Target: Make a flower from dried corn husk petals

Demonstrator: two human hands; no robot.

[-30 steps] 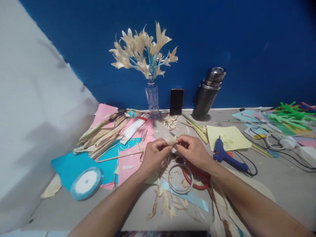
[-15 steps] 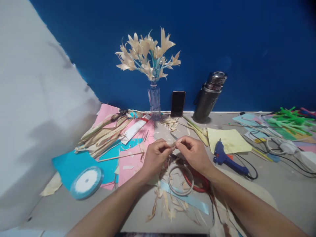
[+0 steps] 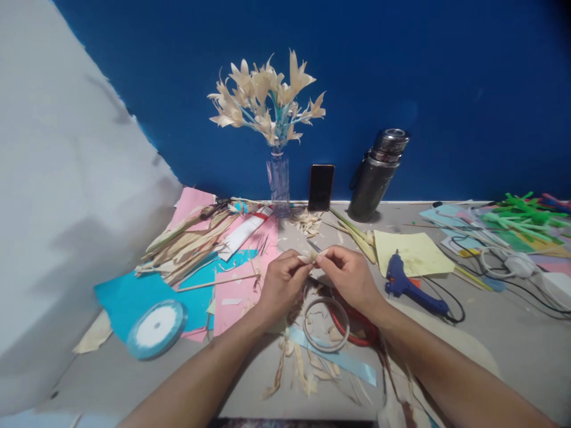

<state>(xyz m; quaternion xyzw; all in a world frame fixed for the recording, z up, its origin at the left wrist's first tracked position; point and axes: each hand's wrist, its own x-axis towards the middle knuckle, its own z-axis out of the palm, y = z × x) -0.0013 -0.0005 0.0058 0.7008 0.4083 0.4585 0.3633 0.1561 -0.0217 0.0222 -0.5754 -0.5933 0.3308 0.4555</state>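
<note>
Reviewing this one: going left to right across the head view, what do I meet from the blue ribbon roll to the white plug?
Blue ribbon roll → left hand → pinched pale piece → right hand → glue gun → white plug.

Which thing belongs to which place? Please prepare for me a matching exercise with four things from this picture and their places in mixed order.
Things:
1. Ribbon spool
2. Small pale husk piece
3. Mobile phone
4. Hot glue gun

Places:
A. Upright between the clear bottle and the dark flask
B. Overlapping the turquoise sheet
C. Its nozzle end at the yellow paper
D. Pinched at the fingertips of the left hand and the right hand

Right pairs: 1-B, 2-D, 3-A, 4-C.
</note>
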